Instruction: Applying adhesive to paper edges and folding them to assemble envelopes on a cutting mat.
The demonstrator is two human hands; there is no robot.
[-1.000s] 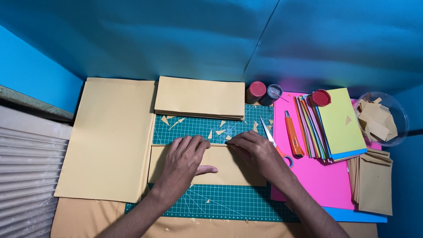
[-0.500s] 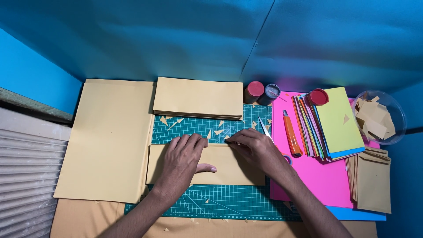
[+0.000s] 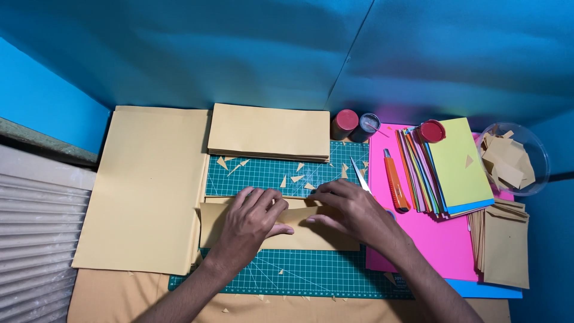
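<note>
Both hands are lying flat with fingers spread, the left hand [image 3: 254, 218] and right hand [image 3: 353, 212] pressing a folded tan paper [image 3: 299, 233] on the green cutting mat [image 3: 311, 275]; paper appearing thin, light, easily creased; best pinned along its edges.

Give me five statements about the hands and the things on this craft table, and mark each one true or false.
1. Both hands, left hand and right hand, press on a tan paper sheet. True.
2. That sheet lies on a green cutting mat. True.
3. The orange utility knife is in the right hand. False: it lies on the pink paper, untouched.
4. The clear bowl holds tan paper scraps. True.
5. The stack of coloured papers sits left of the mat. False: it is to the right.
</note>
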